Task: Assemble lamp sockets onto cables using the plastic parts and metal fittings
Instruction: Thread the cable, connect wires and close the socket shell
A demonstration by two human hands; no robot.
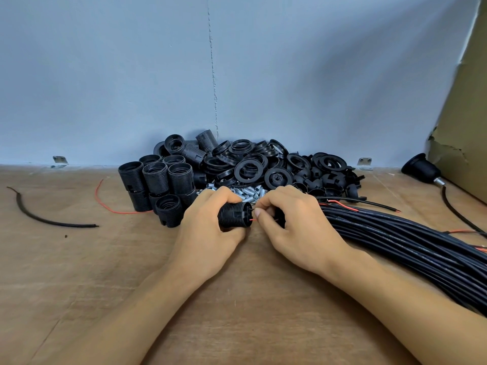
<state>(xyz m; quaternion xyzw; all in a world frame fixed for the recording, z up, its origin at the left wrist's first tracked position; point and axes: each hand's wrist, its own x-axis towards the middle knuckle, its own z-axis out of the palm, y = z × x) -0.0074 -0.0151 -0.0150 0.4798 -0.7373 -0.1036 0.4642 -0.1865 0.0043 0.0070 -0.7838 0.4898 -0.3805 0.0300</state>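
My left hand [208, 227] grips a black threaded lamp socket [234, 214] lying sideways just above the wooden table [79, 259]. My right hand [292, 225] pinches the thin red wire [253, 219] at the socket's right end and also holds a black part, mostly hidden under its fingers. Behind my hands lies a small heap of silver metal fittings [250, 194]. Black socket bodies [163, 185] stand stacked at the left. Black rings and caps [276, 167] are piled at the back. A thick bundle of black cables [408, 246] runs off to the right.
A loose black cable piece [39, 218] and a red wire [110, 206] lie at the left. An assembled socket on a cable [421, 168] lies at the far right beside a cardboard box [463, 127]. A blue wall [158, 75] closes the back.
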